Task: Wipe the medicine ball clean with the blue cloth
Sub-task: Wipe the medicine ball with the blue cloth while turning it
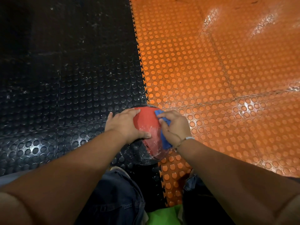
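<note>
The medicine ball (pixel 146 124), red and black, sits on the floor right on the toothed seam where the edge of the black mat (pixel 65 78) locks into the edge of the orange mat (pixel 211 70), just ahead of the person's feet. The left hand (pixel 125 125) lies spread over the ball's left side, fingers relaxed along the curve and thumb laid on the red panel, steadying it and gripping nothing. The right hand (pixel 174 127) has its fingers bent over the blue cloth (pixel 164 140) and presses it against the ball's right side.

The risks, as I judge them: the ball is round and only braced from one side, so a hard stroke from the right could roll it along the seam or out from under the left palm; a wet-looking sheen (pixel 152 129) shows on the red panel, so the steadying hand may slip there; the cloth is bunched under the fingers with a corner sticking out above them, so it could fold and skip patches; the underside touching the mats is hidden and is likely to be missed unless the ball is turned; the thin bracelet (pixel 186 139) on the right wrist sits beside the cloth and might drag.

Count: one ball; one cloth; two hands, both on the ball; two mat colours; one bracelet.
</note>
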Action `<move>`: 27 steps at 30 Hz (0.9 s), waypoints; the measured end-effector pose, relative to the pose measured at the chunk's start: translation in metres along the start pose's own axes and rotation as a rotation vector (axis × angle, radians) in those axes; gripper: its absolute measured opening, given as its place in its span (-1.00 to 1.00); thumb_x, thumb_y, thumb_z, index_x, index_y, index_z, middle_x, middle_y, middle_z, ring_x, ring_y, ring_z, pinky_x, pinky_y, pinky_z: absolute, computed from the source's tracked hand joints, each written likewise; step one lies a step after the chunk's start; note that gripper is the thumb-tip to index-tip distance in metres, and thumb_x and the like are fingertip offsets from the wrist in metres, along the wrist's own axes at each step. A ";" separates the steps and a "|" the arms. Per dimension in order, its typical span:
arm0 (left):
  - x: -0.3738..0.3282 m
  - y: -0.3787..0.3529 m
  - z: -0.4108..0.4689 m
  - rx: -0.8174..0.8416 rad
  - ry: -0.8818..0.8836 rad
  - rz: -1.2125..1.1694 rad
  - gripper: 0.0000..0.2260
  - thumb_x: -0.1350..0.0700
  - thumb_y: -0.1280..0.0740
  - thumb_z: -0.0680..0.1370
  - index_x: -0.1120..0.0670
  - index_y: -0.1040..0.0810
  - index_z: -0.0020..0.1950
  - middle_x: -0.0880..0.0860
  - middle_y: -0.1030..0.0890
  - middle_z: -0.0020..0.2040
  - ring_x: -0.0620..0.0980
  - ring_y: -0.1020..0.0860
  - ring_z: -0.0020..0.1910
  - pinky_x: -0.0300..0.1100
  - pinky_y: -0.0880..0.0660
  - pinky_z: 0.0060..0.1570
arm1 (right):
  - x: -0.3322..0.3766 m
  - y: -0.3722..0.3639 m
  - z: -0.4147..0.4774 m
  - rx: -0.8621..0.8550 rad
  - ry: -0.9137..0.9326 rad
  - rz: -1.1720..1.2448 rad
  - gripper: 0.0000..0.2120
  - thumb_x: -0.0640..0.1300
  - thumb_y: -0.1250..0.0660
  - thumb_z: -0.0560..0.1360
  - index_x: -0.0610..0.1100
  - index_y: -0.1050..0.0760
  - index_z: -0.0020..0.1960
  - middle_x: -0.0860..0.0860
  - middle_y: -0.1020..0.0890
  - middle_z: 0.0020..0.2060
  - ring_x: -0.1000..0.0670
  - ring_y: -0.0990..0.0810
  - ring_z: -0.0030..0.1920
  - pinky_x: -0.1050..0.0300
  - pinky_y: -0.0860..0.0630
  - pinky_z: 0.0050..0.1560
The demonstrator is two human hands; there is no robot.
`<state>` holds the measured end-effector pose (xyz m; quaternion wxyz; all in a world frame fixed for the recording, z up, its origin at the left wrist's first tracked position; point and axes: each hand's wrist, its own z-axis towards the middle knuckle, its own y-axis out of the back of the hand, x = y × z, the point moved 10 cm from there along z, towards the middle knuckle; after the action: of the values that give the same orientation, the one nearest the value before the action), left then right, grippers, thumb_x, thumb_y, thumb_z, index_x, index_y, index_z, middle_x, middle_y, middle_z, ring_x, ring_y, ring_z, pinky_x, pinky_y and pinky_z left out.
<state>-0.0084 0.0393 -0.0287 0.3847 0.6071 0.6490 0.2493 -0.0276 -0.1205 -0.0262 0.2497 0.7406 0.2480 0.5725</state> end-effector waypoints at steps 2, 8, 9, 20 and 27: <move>-0.002 -0.001 -0.002 -0.001 -0.012 0.015 -0.04 -0.43 -0.38 0.26 -0.16 -0.07 0.54 -0.13 -0.12 0.55 -0.07 -0.15 0.50 0.07 0.14 0.48 | -0.019 0.007 0.004 -0.008 -0.114 0.006 -0.80 -0.17 -0.29 0.53 -0.05 -0.60 0.11 0.01 -0.59 0.12 0.01 -0.54 0.10 0.24 -0.39 0.19; -0.010 -0.001 -0.003 -0.022 -0.007 0.039 -0.03 -0.44 -0.38 0.25 -0.15 -0.07 0.54 -0.12 -0.13 0.54 -0.05 -0.19 0.49 0.08 0.12 0.49 | -0.018 0.009 0.011 0.020 -0.223 0.008 -0.81 -0.15 -0.25 0.55 -0.02 -0.58 0.09 0.03 -0.59 0.05 0.10 -0.48 -0.15 0.34 -0.38 -0.05; -0.006 0.000 -0.002 -0.016 0.008 0.031 -0.03 -0.44 -0.38 0.25 -0.15 -0.07 0.54 -0.12 -0.14 0.54 -0.05 -0.19 0.49 0.08 0.12 0.49 | -0.009 0.007 0.006 0.013 -0.130 -0.009 -0.81 -0.14 -0.26 0.54 -0.02 -0.58 0.10 0.04 -0.58 0.07 0.10 -0.48 -0.08 0.30 -0.38 0.06; 0.005 0.003 -0.001 0.004 0.037 0.005 -0.05 -0.44 -0.38 0.25 -0.18 -0.07 0.53 -0.15 -0.16 0.53 -0.09 -0.20 0.48 0.09 0.13 0.49 | 0.014 -0.002 -0.001 0.052 0.058 -0.095 -0.83 -0.06 -0.24 0.54 0.04 -0.55 0.09 0.06 -0.56 0.10 0.02 -0.51 0.08 0.12 -0.42 0.23; 0.000 0.001 -0.005 -0.009 0.016 0.009 -0.05 -0.43 -0.38 0.25 -0.18 -0.06 0.53 -0.14 -0.14 0.54 -0.06 -0.19 0.49 0.10 0.16 0.48 | -0.033 0.009 0.005 0.081 -0.211 -0.070 -0.70 -0.04 -0.20 0.56 0.04 -0.46 0.27 0.04 -0.60 0.08 0.02 -0.53 0.05 0.23 -0.40 0.10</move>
<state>-0.0122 0.0399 -0.0249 0.3810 0.6063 0.6483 0.2588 -0.0291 -0.1496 -0.0453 0.2641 0.7972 0.2691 0.4715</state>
